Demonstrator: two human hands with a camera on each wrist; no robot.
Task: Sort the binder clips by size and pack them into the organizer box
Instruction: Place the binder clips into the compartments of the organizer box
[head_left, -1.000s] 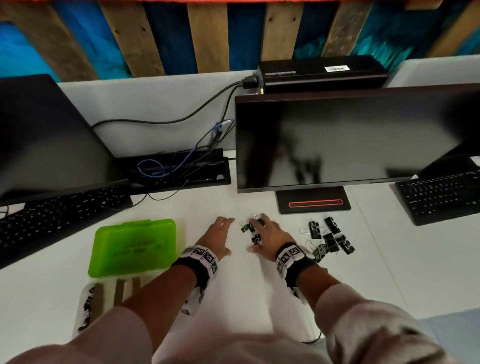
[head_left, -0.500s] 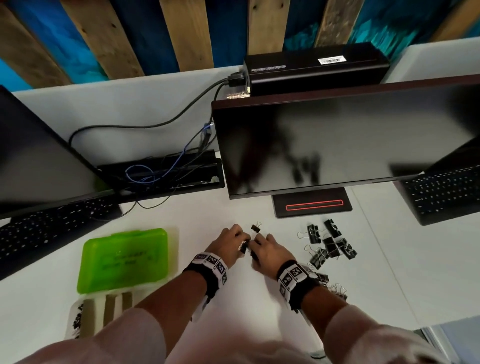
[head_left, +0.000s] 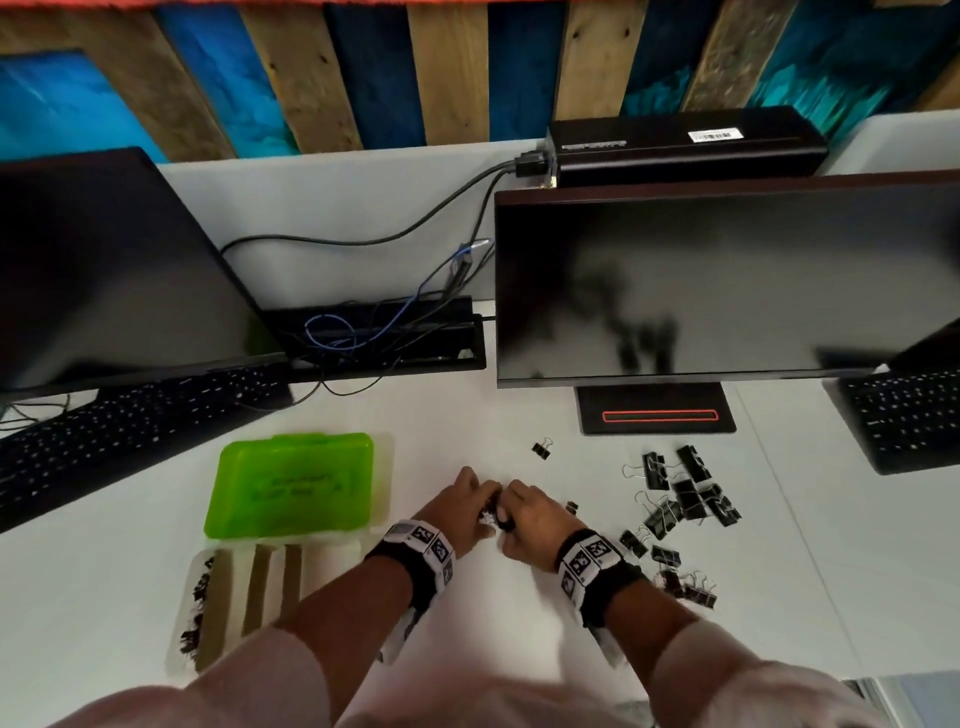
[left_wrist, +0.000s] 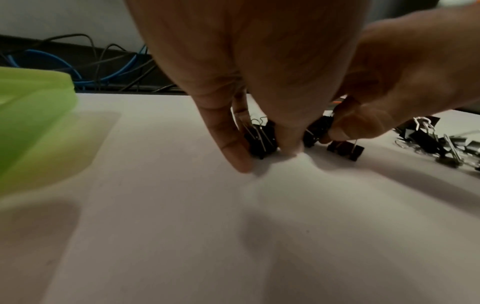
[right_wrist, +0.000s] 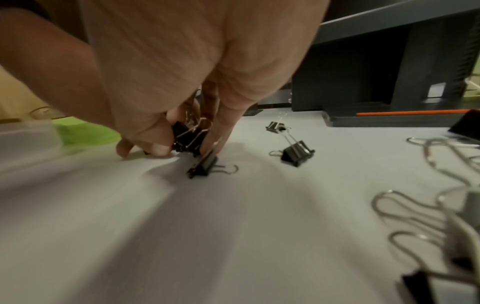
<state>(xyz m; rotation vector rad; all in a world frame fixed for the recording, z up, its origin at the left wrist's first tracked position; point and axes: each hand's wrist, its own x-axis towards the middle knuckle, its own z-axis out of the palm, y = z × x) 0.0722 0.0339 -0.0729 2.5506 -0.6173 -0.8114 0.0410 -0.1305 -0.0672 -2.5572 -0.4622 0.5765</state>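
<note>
Head view first: my left hand (head_left: 464, 512) and right hand (head_left: 530, 519) meet knuckle to knuckle on the white desk (head_left: 519, 623), fingers curled down over a few small binder clips (head_left: 491, 514). One small clip (head_left: 542, 448) lies alone near the monitor stand (head_left: 657, 413), and the larger clips (head_left: 685, 496) sit heaped to my right. Left of my hands the organizer box (head_left: 249, 587) lies open, its green lid (head_left: 293, 483) folded back, with some clips in its leftmost compartment. Left wrist view: my fingers (left_wrist: 231, 142) curl narrowly round a small black clip (left_wrist: 261, 139) that rests on the desk. Right wrist view: my thumb and fingers (right_wrist: 221, 131) pinch a small clip (right_wrist: 188, 136) against the desk, another clip (right_wrist: 203, 165) lies touching my fingertip, and one more (right_wrist: 297, 153) sits apart to the right.
</note>
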